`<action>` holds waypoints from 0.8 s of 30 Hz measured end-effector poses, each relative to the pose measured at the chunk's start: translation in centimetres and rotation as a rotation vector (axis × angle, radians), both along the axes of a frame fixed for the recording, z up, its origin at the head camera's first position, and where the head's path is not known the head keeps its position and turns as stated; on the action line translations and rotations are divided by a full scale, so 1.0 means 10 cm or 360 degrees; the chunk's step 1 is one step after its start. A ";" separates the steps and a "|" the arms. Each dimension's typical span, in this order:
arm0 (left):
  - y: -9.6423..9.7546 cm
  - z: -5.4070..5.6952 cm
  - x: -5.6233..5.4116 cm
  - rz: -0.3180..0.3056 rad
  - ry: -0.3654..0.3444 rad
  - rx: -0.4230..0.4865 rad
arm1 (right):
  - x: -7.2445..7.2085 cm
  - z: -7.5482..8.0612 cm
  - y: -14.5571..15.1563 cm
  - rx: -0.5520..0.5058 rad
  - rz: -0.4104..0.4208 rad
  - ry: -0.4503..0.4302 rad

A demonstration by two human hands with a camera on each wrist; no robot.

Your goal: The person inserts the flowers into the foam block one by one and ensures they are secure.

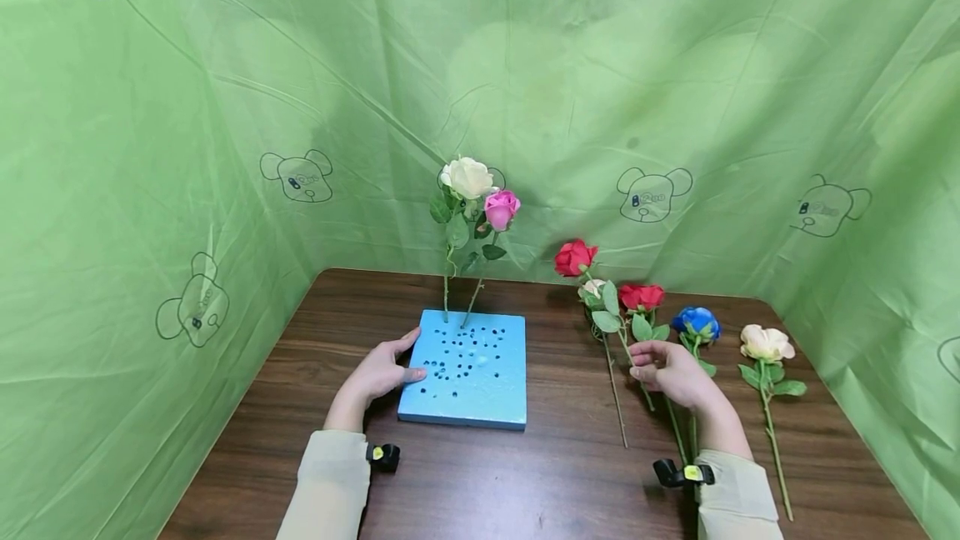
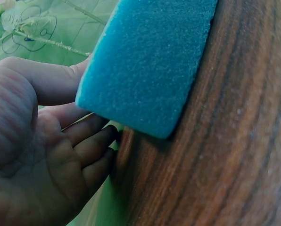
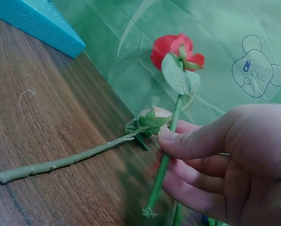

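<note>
A light blue foam block (image 1: 480, 369), its top dotted with small holes, lies on the table. My left hand (image 1: 378, 369) grips its left edge, with the thumb on top and the fingers (image 2: 91, 136) at the side. A white rose (image 1: 468, 177) and a pink rose (image 1: 502, 209) stand upright in the block's far side. Between thumb and fingers, my right hand (image 1: 678, 373) pinches the green stem of a red rose (image 3: 178, 49), its bloom tilted away toward the curtain. Below that stem lies a pale rose (image 3: 154, 117) with its long stem on the table.
Beyond the right hand lie a second red rose (image 1: 642, 297) and a blue rose (image 1: 697, 323). A cream rose (image 1: 767, 343) lies farther right, stem toward me. Green curtain (image 1: 375, 107) hangs along the back and both sides of the brown wooden table (image 1: 465, 482).
</note>
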State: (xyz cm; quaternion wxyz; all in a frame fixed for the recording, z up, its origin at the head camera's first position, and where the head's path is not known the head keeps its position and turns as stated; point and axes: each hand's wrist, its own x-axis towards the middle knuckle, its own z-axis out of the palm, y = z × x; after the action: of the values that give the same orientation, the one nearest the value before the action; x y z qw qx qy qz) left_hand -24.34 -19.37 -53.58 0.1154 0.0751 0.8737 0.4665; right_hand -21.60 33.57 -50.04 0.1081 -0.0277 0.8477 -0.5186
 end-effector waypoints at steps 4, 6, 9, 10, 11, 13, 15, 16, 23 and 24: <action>0.00 0.01 0.00 -0.0008 0.0005 -0.0005 | -0.01 -0.01 0.01 -0.0024 0.0017 0.0020; 0.00 0.01 0.01 -0.0006 0.0005 -0.0006 | -0.01 -0.02 0.02 -0.0025 0.0019 0.0026; 0.00 0.02 0.01 -0.0005 0.0004 -0.0004 | -0.02 -0.04 0.02 -0.0027 0.0009 0.0025; 0.00 0.02 0.01 -0.0007 0.0008 -0.0005 | -0.02 -0.04 0.02 -0.0029 0.0005 0.0026; 0.00 0.02 0.00 -0.0008 0.0010 -0.0007 | -0.02 -0.04 0.02 -0.0032 -0.0001 0.0028; -0.01 0.01 0.00 -0.0007 0.0009 -0.0010 | -0.03 -0.04 0.02 -0.0042 -0.0012 0.0027; 0.00 0.01 0.00 -0.0008 0.0013 -0.0016 | -0.03 -0.04 0.02 -0.0045 -0.0004 0.0037; 0.00 0.01 0.00 -0.0011 0.0018 -0.0020 | -0.03 -0.03 0.01 -0.0053 -0.0016 0.0034; 0.00 0.02 0.01 -0.0006 0.0005 -0.0008 | -0.02 -0.02 0.02 -0.0071 -0.0004 0.0034; 0.00 0.02 0.01 0.0002 -0.0002 -0.0005 | -0.02 -0.03 0.02 -0.0072 0.0001 0.0035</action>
State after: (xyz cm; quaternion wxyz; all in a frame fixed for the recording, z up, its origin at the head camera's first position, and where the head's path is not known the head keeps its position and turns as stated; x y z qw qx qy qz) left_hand -24.24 -19.38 -53.41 0.1157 0.0741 0.8745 0.4652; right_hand -21.83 33.78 -50.33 0.0982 -0.0360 0.8369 -0.5372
